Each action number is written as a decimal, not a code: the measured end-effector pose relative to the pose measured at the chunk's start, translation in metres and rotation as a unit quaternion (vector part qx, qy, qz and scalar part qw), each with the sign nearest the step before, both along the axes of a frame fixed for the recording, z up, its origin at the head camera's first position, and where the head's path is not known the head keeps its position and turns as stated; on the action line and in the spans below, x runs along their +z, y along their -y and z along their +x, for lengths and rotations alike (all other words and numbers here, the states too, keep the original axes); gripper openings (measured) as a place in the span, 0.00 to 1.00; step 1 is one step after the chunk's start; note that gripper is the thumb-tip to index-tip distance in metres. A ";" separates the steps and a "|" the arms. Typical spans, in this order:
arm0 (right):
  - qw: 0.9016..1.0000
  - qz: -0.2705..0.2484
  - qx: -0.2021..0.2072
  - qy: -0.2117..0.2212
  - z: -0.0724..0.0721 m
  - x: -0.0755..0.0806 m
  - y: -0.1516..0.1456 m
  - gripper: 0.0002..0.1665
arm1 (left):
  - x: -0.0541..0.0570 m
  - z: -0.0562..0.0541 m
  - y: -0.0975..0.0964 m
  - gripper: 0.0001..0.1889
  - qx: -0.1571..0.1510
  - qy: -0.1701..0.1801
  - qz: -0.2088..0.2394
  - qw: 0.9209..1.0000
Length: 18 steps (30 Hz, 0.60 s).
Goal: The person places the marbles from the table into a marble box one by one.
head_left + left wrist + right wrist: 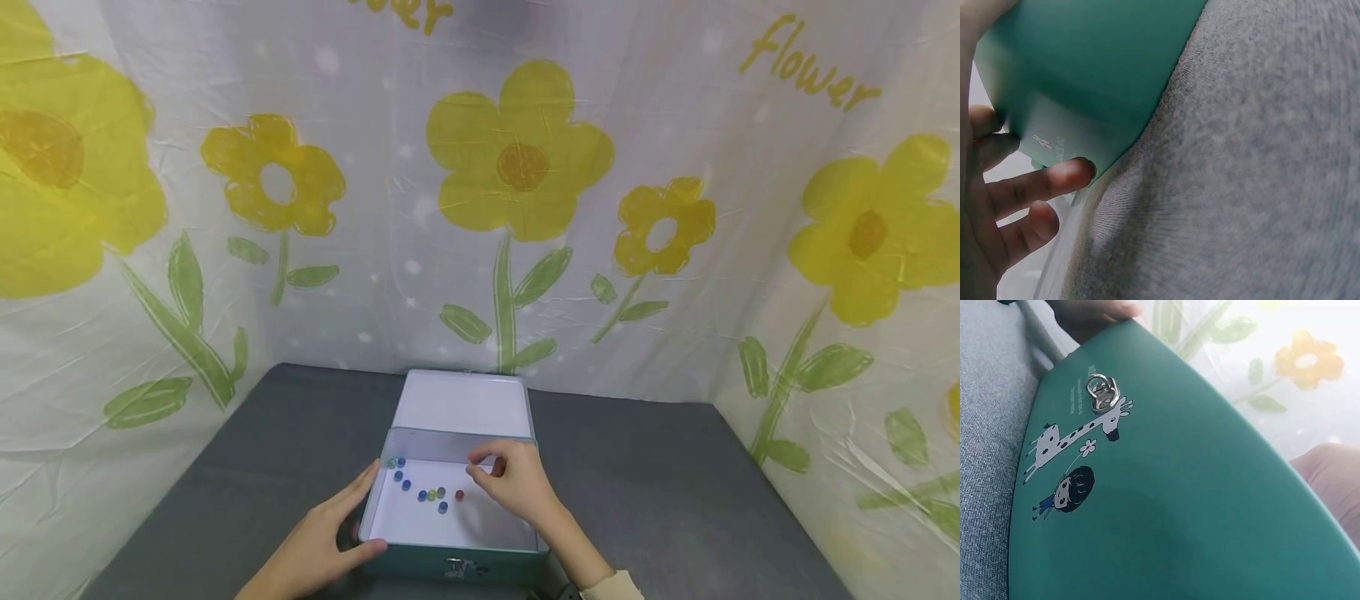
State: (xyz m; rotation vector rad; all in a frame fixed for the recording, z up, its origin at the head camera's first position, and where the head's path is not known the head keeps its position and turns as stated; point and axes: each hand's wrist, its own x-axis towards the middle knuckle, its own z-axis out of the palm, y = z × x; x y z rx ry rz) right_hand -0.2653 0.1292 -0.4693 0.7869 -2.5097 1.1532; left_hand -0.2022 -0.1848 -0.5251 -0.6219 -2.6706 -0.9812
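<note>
A green tin box point(457, 560) with a white inside stands on the grey table, its lid point(462, 404) tipped back. Several small glass marbles lie on its floor: blue ones point(442, 507), greenish ones point(431, 495) and a red one point(459, 495). My left hand point(322, 533) rests along the box's left side, thumb at the front left corner; the left wrist view shows its loosely spread fingers point(1066, 177) against the outer wall. Above the right part of the box hovers my right hand point(517, 482), thumb and index tips slightly apart; I see nothing between them.
Dark grey cloth covers the table point(637, 475). Behind and at the sides hangs a white curtain point(390, 317) with yellow flowers. A metal clasp point(1104, 399) and a giraffe drawing point(1079, 439) are on the box's front. Grey fabric point(1241, 175) fills much of the left wrist view.
</note>
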 end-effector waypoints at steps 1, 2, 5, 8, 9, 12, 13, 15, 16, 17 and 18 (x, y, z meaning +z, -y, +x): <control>1.000 -0.004 0.000 0.001 0.000 0.000 0.000 0.05 | 0.000 0.000 0.000 0.52 0.000 0.000 0.001 1.000; 1.000 -0.008 -0.001 0.000 0.001 0.001 0.000 0.05 | 0.000 0.000 0.000 0.52 0.000 0.000 0.001 1.000; 1.000 -0.017 -0.004 -0.013 0.002 0.002 -0.001 0.04 | 0.001 0.000 -0.001 0.52 0.001 0.001 0.001 1.000; 0.999 -0.023 -0.011 -0.027 0.003 0.003 -0.002 0.03 | 0.002 0.001 -0.002 0.52 0.002 0.005 0.001 1.000; 0.999 -0.025 -0.014 -0.029 0.003 0.004 -0.003 0.02 | 0.002 0.001 -0.002 0.52 0.002 0.007 0.000 1.000; 0.999 -0.027 -0.017 -0.025 0.004 0.005 -0.006 0.02 | 0.003 0.001 -0.001 0.52 -0.001 0.014 -0.008 1.000; 0.999 -0.026 -0.017 -0.021 0.005 0.006 -0.008 0.03 | 0.003 0.000 0.000 0.51 -0.004 0.017 -0.011 1.000; 1.000 -0.025 -0.009 -0.006 0.007 0.009 -0.014 0.06 | 0.005 -0.001 0.003 0.49 -0.013 0.023 -0.019 0.999; 1.000 -0.025 -0.005 -0.003 0.008 0.011 -0.018 0.09 | 0.007 -0.002 0.005 0.47 -0.018 0.029 -0.019 0.999; 1.000 -0.024 -0.005 0.002 0.010 0.013 -0.023 0.10 | 0.008 -0.003 0.006 0.44 -0.027 0.030 -0.018 0.999; 1.000 -0.021 -0.010 0.003 0.013 0.015 -0.029 0.12 | 0.010 -0.004 0.007 0.42 -0.032 0.029 -0.017 0.999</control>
